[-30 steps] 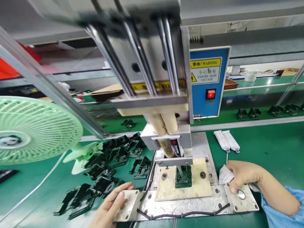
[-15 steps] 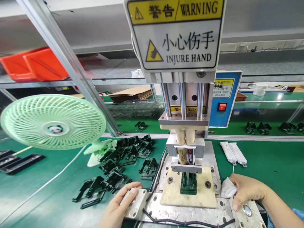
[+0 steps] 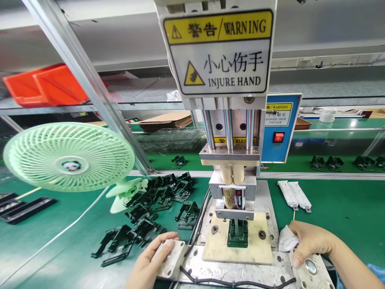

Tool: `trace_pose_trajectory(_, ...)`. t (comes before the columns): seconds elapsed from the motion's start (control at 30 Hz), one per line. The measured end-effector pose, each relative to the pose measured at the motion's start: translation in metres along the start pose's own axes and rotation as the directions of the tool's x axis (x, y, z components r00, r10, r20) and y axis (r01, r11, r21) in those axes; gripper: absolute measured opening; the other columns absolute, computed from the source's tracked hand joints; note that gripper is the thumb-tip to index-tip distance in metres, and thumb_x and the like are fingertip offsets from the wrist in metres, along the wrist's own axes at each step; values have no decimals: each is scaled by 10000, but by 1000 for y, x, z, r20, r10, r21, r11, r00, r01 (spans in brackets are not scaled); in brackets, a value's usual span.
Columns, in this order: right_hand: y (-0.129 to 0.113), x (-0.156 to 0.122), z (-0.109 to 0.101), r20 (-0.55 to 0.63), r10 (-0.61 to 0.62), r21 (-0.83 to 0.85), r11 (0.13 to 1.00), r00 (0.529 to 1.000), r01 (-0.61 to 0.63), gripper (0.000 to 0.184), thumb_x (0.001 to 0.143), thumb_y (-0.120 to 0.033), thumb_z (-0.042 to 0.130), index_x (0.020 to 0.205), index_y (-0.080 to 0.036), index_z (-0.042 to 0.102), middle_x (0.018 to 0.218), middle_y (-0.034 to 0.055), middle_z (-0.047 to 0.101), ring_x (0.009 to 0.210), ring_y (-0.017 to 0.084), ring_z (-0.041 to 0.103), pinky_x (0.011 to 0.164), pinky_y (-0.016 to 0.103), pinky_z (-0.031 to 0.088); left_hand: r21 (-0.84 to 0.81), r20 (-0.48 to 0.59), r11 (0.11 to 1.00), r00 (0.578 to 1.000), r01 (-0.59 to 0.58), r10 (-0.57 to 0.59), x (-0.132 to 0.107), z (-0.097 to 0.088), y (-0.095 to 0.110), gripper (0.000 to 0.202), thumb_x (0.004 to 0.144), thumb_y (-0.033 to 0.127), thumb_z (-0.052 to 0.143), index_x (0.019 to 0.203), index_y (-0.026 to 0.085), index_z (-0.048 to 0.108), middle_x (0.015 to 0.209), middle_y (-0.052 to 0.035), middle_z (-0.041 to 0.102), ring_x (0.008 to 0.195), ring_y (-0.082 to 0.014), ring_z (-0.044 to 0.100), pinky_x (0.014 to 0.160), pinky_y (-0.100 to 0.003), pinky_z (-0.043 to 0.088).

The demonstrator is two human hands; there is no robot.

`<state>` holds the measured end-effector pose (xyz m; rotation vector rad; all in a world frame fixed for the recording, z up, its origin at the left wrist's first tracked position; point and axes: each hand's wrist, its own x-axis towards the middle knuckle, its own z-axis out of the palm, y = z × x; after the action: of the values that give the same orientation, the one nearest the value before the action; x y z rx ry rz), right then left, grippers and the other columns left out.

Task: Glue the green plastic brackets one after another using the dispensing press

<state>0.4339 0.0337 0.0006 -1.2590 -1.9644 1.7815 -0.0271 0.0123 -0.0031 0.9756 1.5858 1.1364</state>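
Note:
My left hand [image 3: 152,259] wraps round the left metal block [image 3: 171,259] of the press, thumb and fingers over its top. My right hand [image 3: 315,243] is closed on a crumpled white cloth [image 3: 287,240], its thumb resting on the right metal block [image 3: 313,271] beside a round silver button [image 3: 311,266]. A thin wooden stick [image 3: 294,215] pokes up above that hand. Between my hands stands the press [image 3: 230,152], its plungers against a two-barrel adhesive cartridge [image 3: 234,198]. Beneath, a dark plastic part [image 3: 237,237] sits on the cream plate [image 3: 213,251].
Several black plastic brackets [image 3: 164,196] lie left of the press, near a green fan [image 3: 70,160]. Two white cartridges [image 3: 294,196] lie at right. A blue control box [image 3: 279,128] stands behind the press; an orange bin [image 3: 45,86] is on the shelf. A black cable [image 3: 233,283] crosses the base.
The view has shifted slightly, so the press appears a little lower and further left. Both hands keep their places on the blocks, and the press looks unchanged.

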Motion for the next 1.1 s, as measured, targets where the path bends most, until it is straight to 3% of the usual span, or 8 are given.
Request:
trace_pose_trajectory(0.17,-3,1,1,-1,-2,136,991,1000,2,574,415,-553,912,710,-124,670,659,-34,476,652,116,418,569,208,326,23,-23,999,999,-23,23,-4,4,8,689,588,721,776,1031,202,684,1063,-82,736,867,-260,682,648,-243,540)
trace_pose_trajectory(0.27,-6,1,2,-4,3,151,989,1000,-2,533,400,-510,930,632,-141,623,609,-53,398,621,103,368,552,212,308,52,-48,998,998,-43,46,-7,8,15,670,573,730,769,983,203,712,1016,-87,751,825,-278,697,615,-266,550)
trace_pose_trajectory(0.37,-7,1,2,-10,17,135,991,1000,-16,549,374,-516,937,582,-157,578,589,-64,339,599,94,327,549,216,312,69,-71,996,995,-59,64,-9,10,17,669,550,736,770,950,201,729,1013,-92,757,789,-285,705,591,-281,555)
trace_pose_trajectory(0.6,-10,1,2,-27,47,98,994,999,-45,575,363,-543,925,591,-158,565,596,-63,368,600,95,339,550,223,304,32,-48,999,998,-27,29,-4,4,9,652,570,710,791,988,215,723,1091,-78,746,840,-257,693,613,-240,541)
trace_pose_trajectory(0.9,-2,3,1,-5,18,112,994,1000,-18,579,406,-558,903,627,-149,558,629,-53,395,628,96,349,549,215,271,29,-75,998,995,-63,65,-5,6,14,632,546,685,813,953,206,742,995,-80,755,797,-273,691,594,-269,552)
trace_pose_trajectory(1.1,-3,2,1,-5,22,123,992,1000,-21,582,401,-539,915,612,-147,541,621,-55,382,618,90,345,539,217,253,-4,-32,1000,999,-16,16,0,1,5,645,576,687,811,1005,215,717,1052,-66,738,838,-230,668,615,-209,525)
